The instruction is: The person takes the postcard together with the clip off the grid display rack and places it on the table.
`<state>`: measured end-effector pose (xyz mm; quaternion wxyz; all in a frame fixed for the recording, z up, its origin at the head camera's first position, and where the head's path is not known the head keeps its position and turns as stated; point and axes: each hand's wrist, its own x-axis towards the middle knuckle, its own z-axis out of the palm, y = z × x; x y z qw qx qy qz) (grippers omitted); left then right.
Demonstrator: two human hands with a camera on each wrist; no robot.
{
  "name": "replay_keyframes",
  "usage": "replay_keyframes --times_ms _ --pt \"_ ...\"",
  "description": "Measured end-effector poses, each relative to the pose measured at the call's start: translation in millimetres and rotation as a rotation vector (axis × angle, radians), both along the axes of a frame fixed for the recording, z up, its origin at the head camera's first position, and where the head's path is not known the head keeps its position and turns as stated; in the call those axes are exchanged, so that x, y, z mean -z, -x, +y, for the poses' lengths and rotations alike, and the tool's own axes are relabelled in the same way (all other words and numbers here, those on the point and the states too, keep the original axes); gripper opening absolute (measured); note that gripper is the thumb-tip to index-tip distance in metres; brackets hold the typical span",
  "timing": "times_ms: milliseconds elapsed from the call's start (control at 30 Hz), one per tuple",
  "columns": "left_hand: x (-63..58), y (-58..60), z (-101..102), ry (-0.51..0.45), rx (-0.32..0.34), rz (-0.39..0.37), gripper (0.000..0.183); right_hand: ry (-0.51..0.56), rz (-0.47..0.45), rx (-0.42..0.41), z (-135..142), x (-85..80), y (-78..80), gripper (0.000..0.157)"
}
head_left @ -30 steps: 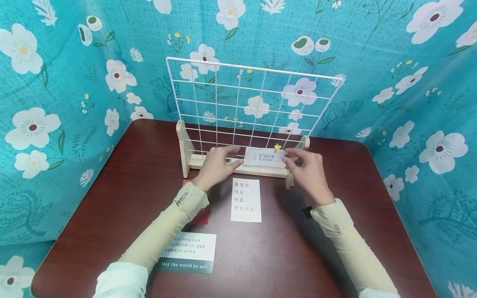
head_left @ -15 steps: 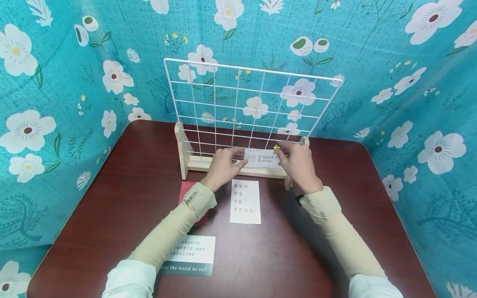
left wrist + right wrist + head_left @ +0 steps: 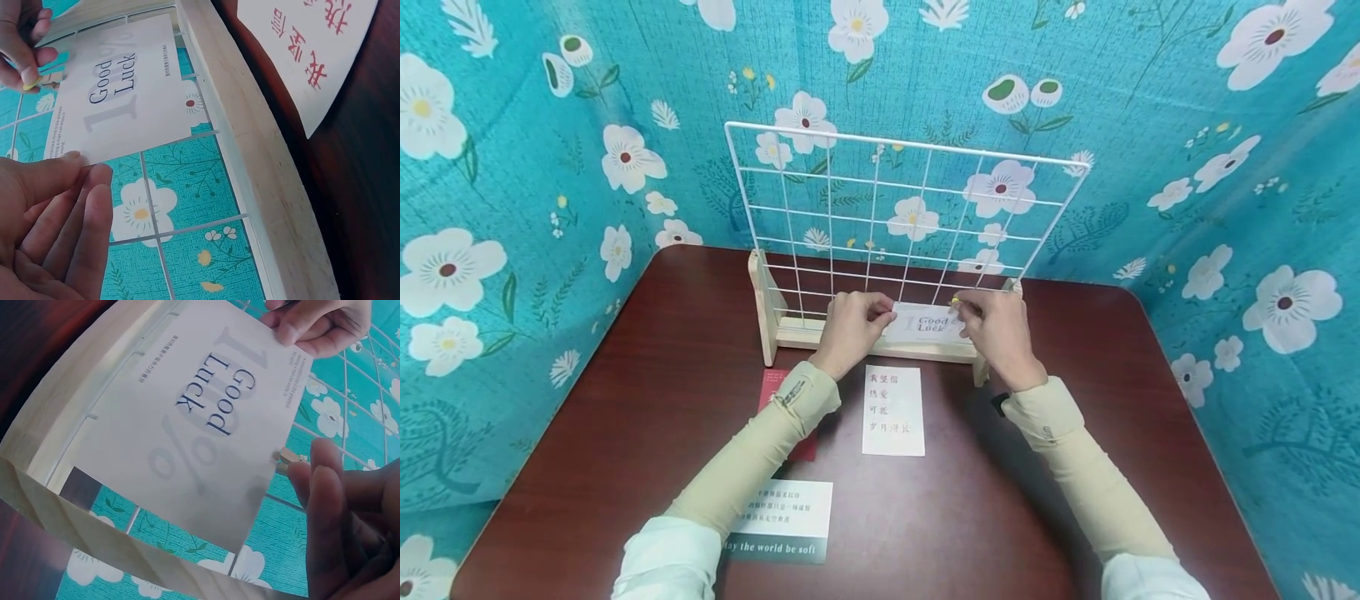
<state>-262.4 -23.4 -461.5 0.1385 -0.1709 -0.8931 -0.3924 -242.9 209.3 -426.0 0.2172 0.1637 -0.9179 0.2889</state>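
Note:
A white card (image 3: 925,325) printed "Good Luck" stands against the lower part of a white wire grid (image 3: 907,144). My left hand (image 3: 852,329) pinches the card's upper left corner between thumb and fingers. On its top edge sits a small wooden clip (image 3: 289,457) with a yellow ornament (image 3: 31,83). My right hand (image 3: 1000,333) pinches this clip, its fingertips hiding part of it. In the right wrist view, the clip's tip meets the card edge; whether it also catches a wire cannot be made out.
The grid stands in a wooden base (image 3: 801,337) on a dark red table (image 3: 955,508). Before it lie a white card with red writing (image 3: 893,433), a red card (image 3: 771,387) partly under my left sleeve, and a green-and-white card (image 3: 790,521). Floral cloth (image 3: 880,75) hangs behind.
My right hand has moved left from the card's right side to the clip and now covers most of it. My left fingers have closed in on the card's corner.

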Motion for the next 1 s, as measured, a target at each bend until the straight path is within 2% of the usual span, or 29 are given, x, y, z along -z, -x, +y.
replay_keyframes --times_ms 133,333,500,600,700,833,1000 --pt "0.6 -1.8 -1.9 0.004 0.013 -0.024 0.009 0.029 0.055 -0.005 -0.1 -3.4 -8.7 0.018" --pt "-0.9 -8.1 -8.8 0.003 0.034 -0.042 0.008 0.057 0.086 -0.047 3.5 -10.8 -35.7 0.016" --pt "-11.9 -14.3 -19.6 -0.012 0.05 -0.027 0.006 0.041 0.118 -0.043 12.4 -17.1 -57.0 0.012" --pt "-20.9 -21.9 -29.1 -0.021 0.069 -0.047 0.005 0.06 0.108 -0.036 21.4 -19.4 -66.7 0.013" --pt "-27.2 -35.4 -38.5 -0.024 0.096 -0.107 0.005 0.08 0.088 -0.009 35.9 -18.8 -74.8 0.015" --pt "-28.6 -60.1 -52.9 -0.027 0.139 -0.195 0.005 0.069 0.028 0.04 61.3 -16.7 -80.1 0.02" --pt "-20.1 -94.4 -68.5 -0.02 0.214 -0.282 0.006 0.087 -0.09 0.085 93.3 -7.1 -76.0 0.025"
